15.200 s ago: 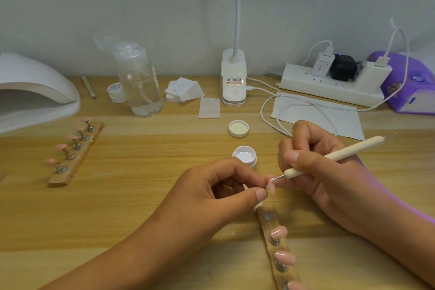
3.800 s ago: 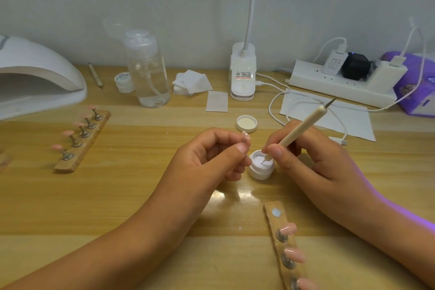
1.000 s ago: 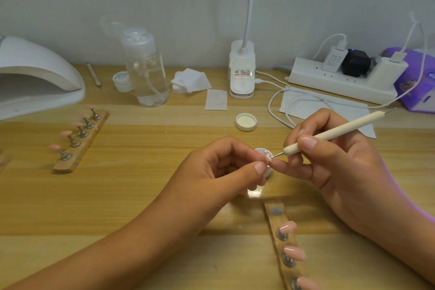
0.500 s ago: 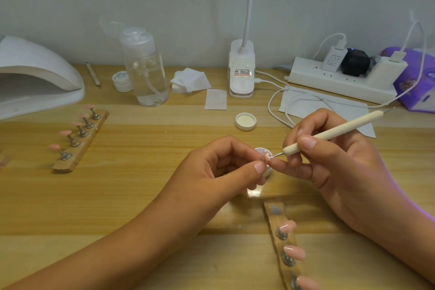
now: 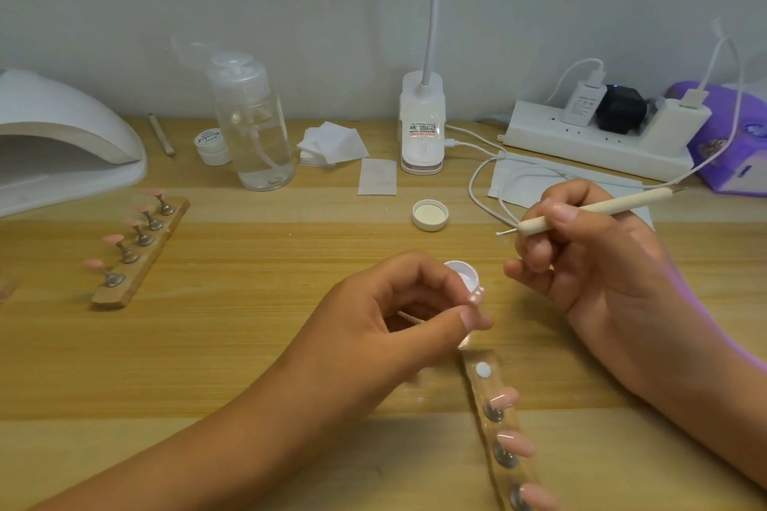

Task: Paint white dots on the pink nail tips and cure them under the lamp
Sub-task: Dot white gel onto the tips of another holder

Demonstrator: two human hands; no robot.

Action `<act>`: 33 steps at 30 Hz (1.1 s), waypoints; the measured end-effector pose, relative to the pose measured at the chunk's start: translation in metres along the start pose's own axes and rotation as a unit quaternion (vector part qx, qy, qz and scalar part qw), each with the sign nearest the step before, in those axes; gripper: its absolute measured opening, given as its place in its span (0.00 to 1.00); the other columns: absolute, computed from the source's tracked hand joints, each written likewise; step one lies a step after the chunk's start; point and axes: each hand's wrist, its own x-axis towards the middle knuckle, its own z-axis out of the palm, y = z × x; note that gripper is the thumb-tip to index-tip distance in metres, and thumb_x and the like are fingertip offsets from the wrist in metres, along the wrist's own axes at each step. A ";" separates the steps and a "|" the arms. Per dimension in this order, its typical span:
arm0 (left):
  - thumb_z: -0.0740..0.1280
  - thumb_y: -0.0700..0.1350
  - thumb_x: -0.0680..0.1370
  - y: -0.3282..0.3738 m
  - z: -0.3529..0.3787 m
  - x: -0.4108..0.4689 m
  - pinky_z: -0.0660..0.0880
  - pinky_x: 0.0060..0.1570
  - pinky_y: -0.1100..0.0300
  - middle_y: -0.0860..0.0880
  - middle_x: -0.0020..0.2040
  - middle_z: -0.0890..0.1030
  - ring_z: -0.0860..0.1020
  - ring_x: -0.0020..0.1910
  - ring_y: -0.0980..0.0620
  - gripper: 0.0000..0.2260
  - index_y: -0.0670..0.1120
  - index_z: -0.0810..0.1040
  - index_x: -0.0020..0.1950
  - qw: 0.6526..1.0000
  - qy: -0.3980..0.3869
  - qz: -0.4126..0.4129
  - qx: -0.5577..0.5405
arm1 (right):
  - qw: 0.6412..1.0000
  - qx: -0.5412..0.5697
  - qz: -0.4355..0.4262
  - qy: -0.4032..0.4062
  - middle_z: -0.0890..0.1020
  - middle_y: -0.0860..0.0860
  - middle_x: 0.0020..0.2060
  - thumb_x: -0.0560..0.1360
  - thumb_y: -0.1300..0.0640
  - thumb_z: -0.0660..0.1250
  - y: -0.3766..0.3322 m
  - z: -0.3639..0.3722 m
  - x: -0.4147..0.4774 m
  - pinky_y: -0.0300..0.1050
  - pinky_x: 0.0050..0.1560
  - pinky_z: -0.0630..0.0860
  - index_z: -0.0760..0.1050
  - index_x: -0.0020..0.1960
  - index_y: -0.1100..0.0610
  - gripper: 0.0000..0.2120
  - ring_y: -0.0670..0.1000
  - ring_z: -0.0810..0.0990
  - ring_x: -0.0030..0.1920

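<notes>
Now the right hand (image 5: 589, 261), gripping the dotting pen (image 5: 602, 209), has lifted off the nail tip (image 5: 600, 298) pinched by the left hand (image 5: 390, 315).

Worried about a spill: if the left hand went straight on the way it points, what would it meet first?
Probably the open white jar, just beyond the left hand; the hand's height over it is unclear.

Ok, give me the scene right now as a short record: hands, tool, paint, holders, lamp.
left hand: pinches a pink nail tip with white dots on it
right hand: holds the dotting pen, its ball end apart from the nail tip
paint jar: open, just behind the left fingers
lid: lies apart, further back
near holder: three pink tips, top magnet bare
far holder: five pink tips
cure lamp: far left of the table
</notes>
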 end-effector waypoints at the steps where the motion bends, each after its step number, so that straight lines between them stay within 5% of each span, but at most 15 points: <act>1: 0.73 0.50 0.71 -0.001 0.000 0.000 0.70 0.33 0.70 0.55 0.37 0.82 0.74 0.34 0.57 0.03 0.53 0.80 0.41 1.000 0.005 0.008 0.030 | 1.000 -0.002 0.001 0.000 0.75 0.49 0.29 0.72 0.57 0.65 0.000 0.000 0.000 0.41 0.38 0.79 0.76 0.37 0.50 0.06 0.45 0.75 0.31; 6: 0.74 0.50 0.70 -0.003 0.002 0.000 0.63 0.34 0.72 0.49 0.39 0.71 0.67 0.32 0.60 0.03 0.57 0.81 0.41 0.981 0.003 0.060 0.182 | 1.000 -0.014 0.002 0.000 0.76 0.48 0.28 0.72 0.57 0.65 0.000 -0.001 0.001 0.40 0.37 0.78 0.76 0.36 0.50 0.06 0.44 0.75 0.31; 20: 0.72 0.53 0.69 -0.005 0.004 0.000 0.63 0.34 0.70 0.56 0.38 0.71 0.69 0.33 0.60 0.05 0.55 0.82 0.44 0.970 -0.018 0.066 0.232 | 0.999 -0.028 -0.012 -0.008 0.77 0.48 0.29 0.72 0.56 0.66 0.002 -0.003 0.001 0.39 0.38 0.78 0.77 0.38 0.49 0.05 0.44 0.75 0.32; 29: 0.75 0.49 0.69 -0.002 -0.003 -0.003 0.64 0.35 0.72 0.57 0.36 0.73 0.71 0.34 0.60 0.04 0.53 0.85 0.42 0.967 -0.063 0.065 0.237 | 0.974 -0.182 -0.132 0.012 0.82 0.45 0.50 0.74 0.56 0.67 0.007 -0.006 0.002 0.37 0.47 0.77 0.81 0.49 0.46 0.08 0.45 0.79 0.47; 33: 0.76 0.48 0.71 0.000 -0.005 -0.003 0.64 0.34 0.73 0.57 0.34 0.74 0.73 0.34 0.61 0.04 0.52 0.87 0.45 0.964 -0.107 0.079 0.229 | 0.954 -0.253 -0.163 -0.008 0.82 0.45 0.50 0.77 0.59 0.65 0.004 -0.003 0.000 0.34 0.48 0.76 0.80 0.53 0.50 0.08 0.44 0.80 0.46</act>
